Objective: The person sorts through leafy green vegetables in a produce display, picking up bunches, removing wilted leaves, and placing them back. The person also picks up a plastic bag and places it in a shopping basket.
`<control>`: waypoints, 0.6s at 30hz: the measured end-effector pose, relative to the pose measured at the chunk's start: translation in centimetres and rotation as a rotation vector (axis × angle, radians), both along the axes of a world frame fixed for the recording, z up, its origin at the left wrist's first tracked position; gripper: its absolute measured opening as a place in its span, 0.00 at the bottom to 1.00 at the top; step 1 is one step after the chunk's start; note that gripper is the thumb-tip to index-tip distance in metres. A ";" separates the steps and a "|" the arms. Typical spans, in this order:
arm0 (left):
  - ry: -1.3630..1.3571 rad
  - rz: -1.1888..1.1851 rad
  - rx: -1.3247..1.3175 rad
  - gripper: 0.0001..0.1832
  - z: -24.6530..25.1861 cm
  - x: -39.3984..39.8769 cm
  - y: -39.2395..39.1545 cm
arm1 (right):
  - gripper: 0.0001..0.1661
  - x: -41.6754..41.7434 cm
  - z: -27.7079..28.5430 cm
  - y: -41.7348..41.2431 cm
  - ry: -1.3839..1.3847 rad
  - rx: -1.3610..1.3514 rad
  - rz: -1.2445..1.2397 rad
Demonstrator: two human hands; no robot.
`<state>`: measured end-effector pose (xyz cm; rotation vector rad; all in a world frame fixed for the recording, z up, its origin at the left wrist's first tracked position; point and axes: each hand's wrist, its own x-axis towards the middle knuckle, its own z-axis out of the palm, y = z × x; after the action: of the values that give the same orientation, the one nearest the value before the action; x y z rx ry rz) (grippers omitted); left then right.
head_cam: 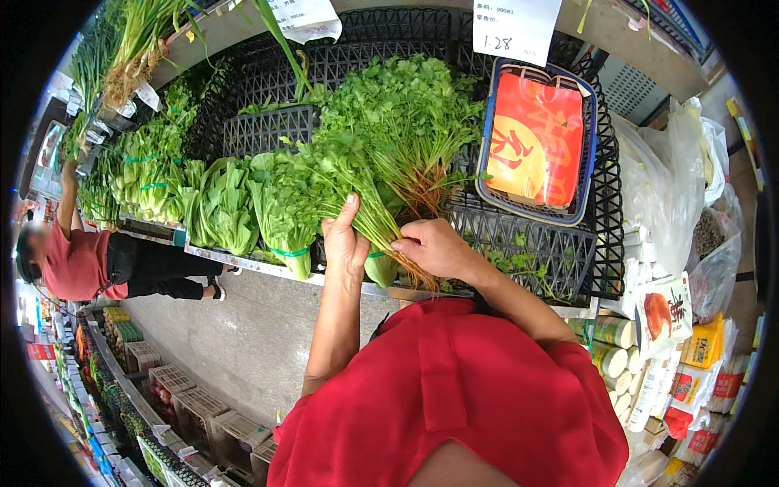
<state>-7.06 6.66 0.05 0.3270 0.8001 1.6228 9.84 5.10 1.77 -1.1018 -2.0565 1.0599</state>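
A bunch of cilantro (359, 182) lies across my two hands, its leaves toward the upper left and its brown roots toward me. My left hand (345, 234) supports the stems from the left with the thumb raised. At the root end, the fingers of my right hand (429, 243) pinch the lower stems. Just beyond is a large pile of cilantro (408, 122) with its roots facing me. Below my hands stand heads of leafy greens (292, 259) tied with green bands, partly hidden by the bunch.
Black plastic crates (268, 131) line the display. A blue-rimmed basket (484, 164) holding a red and yellow bag (538, 140) stands at right. More greens (225, 207) sit leftward. Another person (79, 262) in a pink top reaches up at far left. Plastic bags (657, 182) hang at right.
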 end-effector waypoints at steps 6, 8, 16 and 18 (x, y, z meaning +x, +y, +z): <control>-0.010 -0.071 0.057 0.20 0.4 0.7 -0.5 | 0.13 0.4 -0.4 0.6 -0.036 0.108 -0.016; 0.055 -0.165 0.081 0.21 -0.3 0.3 -0.7 | 0.12 0.3 -0.2 0.4 -0.067 0.171 0.032; 0.265 -0.142 0.068 0.20 0.6 1.5 -1.2 | 0.11 -0.2 1.3 -0.7 -0.468 0.342 0.135; 0.313 -0.121 0.054 0.18 1.3 1.5 -1.3 | 0.12 -0.4 1.3 -1.0 -0.488 0.369 0.135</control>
<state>-5.54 5.32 1.35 0.6671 0.9528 1.5001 9.42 4.07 3.08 -1.1138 -2.6054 0.4557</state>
